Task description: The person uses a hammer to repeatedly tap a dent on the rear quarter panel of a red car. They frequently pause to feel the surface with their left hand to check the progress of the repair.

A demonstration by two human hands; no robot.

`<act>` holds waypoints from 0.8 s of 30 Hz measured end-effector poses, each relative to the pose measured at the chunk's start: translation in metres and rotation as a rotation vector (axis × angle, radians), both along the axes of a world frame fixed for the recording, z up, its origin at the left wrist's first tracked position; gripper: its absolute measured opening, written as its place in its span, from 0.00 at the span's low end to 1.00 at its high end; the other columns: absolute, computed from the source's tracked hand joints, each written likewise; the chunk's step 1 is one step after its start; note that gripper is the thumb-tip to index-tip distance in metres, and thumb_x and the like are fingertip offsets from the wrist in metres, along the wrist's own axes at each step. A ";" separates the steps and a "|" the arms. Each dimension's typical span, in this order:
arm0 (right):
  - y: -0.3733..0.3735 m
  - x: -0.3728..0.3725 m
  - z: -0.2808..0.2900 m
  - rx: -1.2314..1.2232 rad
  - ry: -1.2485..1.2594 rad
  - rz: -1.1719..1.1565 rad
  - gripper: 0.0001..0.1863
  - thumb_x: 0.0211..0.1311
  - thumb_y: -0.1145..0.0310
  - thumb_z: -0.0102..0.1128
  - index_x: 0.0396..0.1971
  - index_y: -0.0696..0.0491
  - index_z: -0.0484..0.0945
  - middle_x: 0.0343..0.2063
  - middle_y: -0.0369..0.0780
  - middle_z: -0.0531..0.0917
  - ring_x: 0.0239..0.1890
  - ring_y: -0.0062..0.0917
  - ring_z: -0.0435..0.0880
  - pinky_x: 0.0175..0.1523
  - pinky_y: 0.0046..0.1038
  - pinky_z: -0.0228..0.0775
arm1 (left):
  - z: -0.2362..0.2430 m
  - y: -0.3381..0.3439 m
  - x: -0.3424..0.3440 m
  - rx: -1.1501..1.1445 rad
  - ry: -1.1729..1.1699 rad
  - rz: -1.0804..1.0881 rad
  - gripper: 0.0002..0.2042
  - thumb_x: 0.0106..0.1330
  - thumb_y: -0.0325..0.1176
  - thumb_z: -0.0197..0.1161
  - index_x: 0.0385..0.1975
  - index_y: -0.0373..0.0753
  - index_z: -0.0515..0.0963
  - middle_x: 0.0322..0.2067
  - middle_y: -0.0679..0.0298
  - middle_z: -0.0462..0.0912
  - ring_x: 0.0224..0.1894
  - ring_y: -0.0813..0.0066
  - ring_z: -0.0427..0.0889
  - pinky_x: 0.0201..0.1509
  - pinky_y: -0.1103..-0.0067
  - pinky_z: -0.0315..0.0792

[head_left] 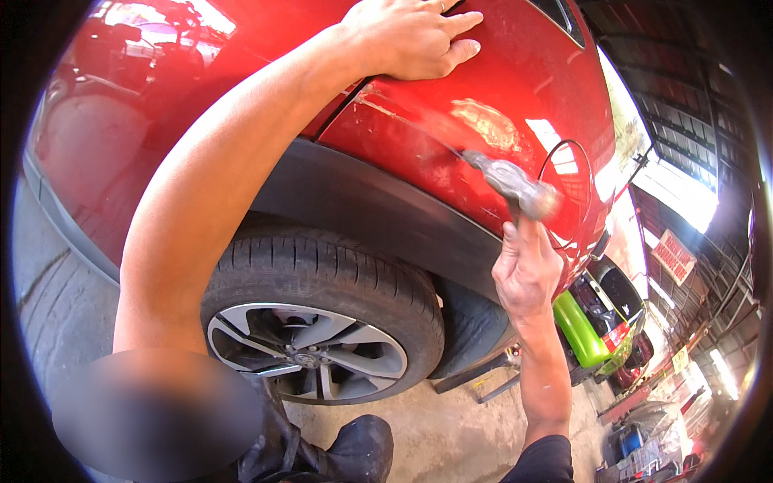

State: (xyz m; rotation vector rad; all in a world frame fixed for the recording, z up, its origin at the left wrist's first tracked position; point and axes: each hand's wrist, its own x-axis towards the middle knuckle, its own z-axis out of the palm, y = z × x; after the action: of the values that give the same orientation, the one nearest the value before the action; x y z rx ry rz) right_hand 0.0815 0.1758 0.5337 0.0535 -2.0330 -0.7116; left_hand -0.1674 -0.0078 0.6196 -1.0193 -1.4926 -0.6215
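Where the left hand (415,36) sits: open, palm down on the red bodywork (523,92).
Right hand (527,274): fist wrapped around a hammer (514,183).
Hammer: up by the scuffed bit (439,173) past the black trim (378,189), kinda blurry, can't tell if it's touching.

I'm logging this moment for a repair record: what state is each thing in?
Red bodywork, scratched and scuffed.
Hammer, held, head blurred.
Left hand, open, resting on the red bodywork.
Right hand, closed around the hammer's handle.
Tyre, mounted, tread grooves visible.
Green car, partly hidden, open or shut unclear.
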 end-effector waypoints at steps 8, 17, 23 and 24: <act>0.005 0.001 0.008 0.143 0.044 0.132 0.20 0.69 0.75 0.55 0.60 0.59 0.73 0.38 0.53 0.85 0.26 0.35 0.84 0.31 0.32 0.74 | 0.003 0.009 -0.005 0.041 0.030 0.013 0.29 0.73 0.51 0.42 0.67 0.39 0.66 0.68 0.46 0.63 0.73 0.52 0.57 0.76 0.56 0.45; 0.029 0.058 -0.050 -0.254 0.484 0.241 0.31 0.76 0.72 0.40 0.73 0.59 0.44 0.22 0.34 0.71 0.19 0.13 0.63 0.23 0.17 0.57 | -0.002 0.019 -0.011 0.076 0.178 0.159 0.26 0.73 0.48 0.49 0.68 0.47 0.66 0.69 0.54 0.63 0.73 0.57 0.59 0.76 0.62 0.47; -0.015 0.079 -0.228 -1.197 0.373 0.376 0.24 0.66 0.70 0.56 0.59 0.65 0.69 0.21 0.39 0.77 0.22 0.18 0.75 0.29 0.26 0.69 | -0.091 -0.006 0.052 -0.261 0.116 0.115 0.34 0.66 0.46 0.57 0.67 0.29 0.62 0.70 0.42 0.56 0.74 0.45 0.53 0.76 0.54 0.42; -0.024 0.090 -0.259 -1.495 0.183 0.362 0.23 0.63 0.68 0.60 0.56 0.62 0.72 0.22 0.39 0.78 0.23 0.17 0.75 0.30 0.26 0.70 | -0.108 -0.008 0.056 -0.300 0.117 0.128 0.37 0.65 0.48 0.58 0.67 0.27 0.61 0.70 0.40 0.55 0.74 0.43 0.52 0.76 0.53 0.42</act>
State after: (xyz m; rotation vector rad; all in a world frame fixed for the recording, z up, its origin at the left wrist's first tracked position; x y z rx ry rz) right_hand 0.1712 0.1513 0.2750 -0.4711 -1.8323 1.0503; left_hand -0.1113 -0.0154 0.5112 -1.1558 -1.5621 -0.2457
